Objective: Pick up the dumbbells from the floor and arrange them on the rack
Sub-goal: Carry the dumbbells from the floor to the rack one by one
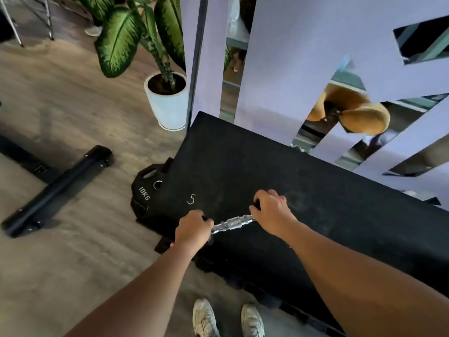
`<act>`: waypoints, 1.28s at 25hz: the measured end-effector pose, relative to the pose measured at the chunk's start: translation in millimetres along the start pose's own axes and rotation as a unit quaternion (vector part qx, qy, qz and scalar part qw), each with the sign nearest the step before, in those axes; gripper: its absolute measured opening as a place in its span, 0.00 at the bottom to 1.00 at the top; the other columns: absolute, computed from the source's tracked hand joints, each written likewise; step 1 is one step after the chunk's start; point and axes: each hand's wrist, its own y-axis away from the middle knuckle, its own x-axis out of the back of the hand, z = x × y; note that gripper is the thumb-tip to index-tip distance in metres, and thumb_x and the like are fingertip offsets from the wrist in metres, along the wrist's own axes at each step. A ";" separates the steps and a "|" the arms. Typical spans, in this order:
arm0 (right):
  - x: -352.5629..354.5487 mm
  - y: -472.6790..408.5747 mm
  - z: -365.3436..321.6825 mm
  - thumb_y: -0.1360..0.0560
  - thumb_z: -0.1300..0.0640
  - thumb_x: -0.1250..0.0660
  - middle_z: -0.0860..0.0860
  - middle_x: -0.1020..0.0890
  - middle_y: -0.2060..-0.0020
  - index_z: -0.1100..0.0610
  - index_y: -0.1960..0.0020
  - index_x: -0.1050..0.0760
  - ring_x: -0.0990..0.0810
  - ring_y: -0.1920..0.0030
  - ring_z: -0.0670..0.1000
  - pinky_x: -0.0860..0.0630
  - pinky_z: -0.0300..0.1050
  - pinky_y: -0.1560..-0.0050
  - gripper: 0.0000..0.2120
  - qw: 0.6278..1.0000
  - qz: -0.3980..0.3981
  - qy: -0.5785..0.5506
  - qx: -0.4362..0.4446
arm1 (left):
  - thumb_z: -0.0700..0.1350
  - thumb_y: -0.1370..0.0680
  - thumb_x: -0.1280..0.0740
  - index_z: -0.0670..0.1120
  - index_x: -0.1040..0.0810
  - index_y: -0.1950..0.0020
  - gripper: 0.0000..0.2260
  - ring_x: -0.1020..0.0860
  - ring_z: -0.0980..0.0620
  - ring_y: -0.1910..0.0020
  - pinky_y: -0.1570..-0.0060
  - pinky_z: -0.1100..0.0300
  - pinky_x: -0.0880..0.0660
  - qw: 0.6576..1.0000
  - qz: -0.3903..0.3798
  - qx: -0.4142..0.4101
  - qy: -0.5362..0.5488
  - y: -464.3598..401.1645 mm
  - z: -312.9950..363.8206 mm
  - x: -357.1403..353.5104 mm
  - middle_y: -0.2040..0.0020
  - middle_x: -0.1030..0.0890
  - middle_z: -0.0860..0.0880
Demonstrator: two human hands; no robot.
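**One dumbbell over the rack top, not yet set down**

I start with the biggest thing in front of me: the rack [279, 181], a broad black slab that runs from the centre out to the right along the lilac wall [315, 57]. Its top is bare wherever I can see it, apart from a chalked "5" [191, 198] near the left end. I see no dumbbell lying on that surface, so I judge the arranging has barely begun, or that this is the first piece for this level. Lower tiers, if any, are hidden under the top.

To the left, the wooden floor [73, 117] holds a black bar-shaped frame foot [58, 190] and a potted plant [165, 93]. A 10 kg plate [145, 188] leans at the rack's left end. I see no other dumbbells on the floor in this view, so I cannot tell how many are left.

The dumbbell [233, 224] is held just over the near-left part of the rack, beside the "5". Only its knurled chrome handle shows; both heads are covered.

My left hand [193, 227] is wrapped closed around the left end, and my right hand [269, 212] is closed over the right end. What remains, I think, is to lower it onto the marked spot and let go.
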 end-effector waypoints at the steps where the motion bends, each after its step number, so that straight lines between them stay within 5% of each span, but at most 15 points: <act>1: -5.9 -5.5 5.0 0.17 0.48 0.36 0.50 0.30 0.46 0.51 0.40 0.28 0.32 0.41 0.57 0.27 0.52 0.48 0.09 1.000 -0.012 0.004 0.003 | 0.49 0.24 0.35 0.46 0.26 0.59 0.08 0.23 0.43 0.61 0.61 0.54 0.32 1.000 -0.005 0.001 -0.013 -4.9 -3.4 -8.1 0.62 0.21 0.48; 5: -24.5 -10.3 19.0 0.17 0.47 0.38 0.55 0.28 0.39 0.53 0.32 0.29 0.31 0.39 0.60 0.24 0.55 0.41 0.16 0.998 -0.009 0.062 0.013 | 0.50 0.20 0.36 0.45 0.21 0.45 0.11 0.21 0.41 0.49 0.55 0.54 0.32 0.998 -0.007 -0.009 -0.069 -15.8 -10.2 -33.7 0.49 0.20 0.44; 12: -13.7 -6.1 18.6 0.18 0.37 0.41 0.56 0.33 0.33 0.53 0.29 0.33 0.31 0.34 0.61 0.23 0.53 0.44 0.26 0.993 -0.028 0.110 0.011 | 0.57 0.22 0.31 0.45 0.23 0.38 0.19 0.23 0.40 0.42 0.52 0.52 0.28 0.998 0.023 0.026 -0.060 -12.9 -11.3 -26.2 0.40 0.25 0.41; 18: 42.6 -10.9 -17.3 0.18 0.41 0.41 0.54 0.26 0.34 0.53 0.31 0.26 0.30 0.33 0.59 0.28 0.59 0.35 0.22 0.969 -0.010 0.193 0.157 | 0.52 0.20 0.36 0.43 0.22 0.56 0.13 0.20 0.39 0.48 0.51 0.50 0.25 0.994 0.101 0.000 -0.044 23.5 6.2 26.1 0.52 0.17 0.43; 21: 63.9 1.7 -67.3 0.19 0.40 0.40 0.54 0.24 0.35 0.54 0.33 0.24 0.28 0.33 0.59 0.29 0.62 0.35 0.23 0.951 -0.048 0.174 0.251 | 0.52 0.18 0.37 0.42 0.20 0.52 0.14 0.19 0.44 0.50 0.53 0.52 0.25 0.988 0.149 0.027 -0.002 67.6 8.1 68.8 0.53 0.16 0.47; 25: 62.9 50.4 -152.0 0.20 0.39 0.39 0.56 0.19 0.42 0.57 0.39 0.21 0.22 0.41 0.61 0.24 0.59 0.41 0.24 0.905 -0.119 0.166 0.374 | 0.55 0.17 0.38 0.47 0.21 0.53 0.14 0.21 0.52 0.61 0.63 0.57 0.28 0.970 0.229 0.079 0.019 157.6 -24.1 131.1 0.58 0.19 0.48; 27: 49.2 89.2 -194.7 0.20 0.41 0.38 0.55 0.18 0.56 0.58 0.53 0.22 0.19 0.54 0.57 0.22 0.53 0.54 0.20 0.870 -0.170 0.154 0.435 | 0.54 0.17 0.39 0.46 0.20 0.52 0.15 0.19 0.47 0.57 0.59 0.55 0.25 0.956 0.269 0.112 -0.002 214.8 -52.7 160.3 0.56 0.17 0.46; 29: 31.4 136.7 -235.2 0.19 0.41 0.40 0.48 0.29 0.68 0.51 0.65 0.34 0.29 0.67 0.48 0.34 0.46 0.66 0.20 0.833 -0.202 0.161 0.488 | 0.53 0.16 0.40 0.43 0.18 0.49 0.16 0.18 0.43 0.51 0.52 0.53 0.23 0.936 0.313 0.158 -0.033 277.1 -83.9 181.1 0.50 0.16 0.43; 32: -4.8 230.1 -290.8 0.19 0.38 0.41 0.45 0.31 0.66 0.48 0.64 0.35 0.33 0.67 0.44 0.32 0.46 0.57 0.19 0.768 -0.241 0.197 0.559 | 0.52 0.17 0.38 0.40 0.18 0.51 0.16 0.18 0.40 0.49 0.48 0.50 0.22 0.890 0.393 0.231 -0.020 388.7 -138.9 189.8 0.49 0.15 0.40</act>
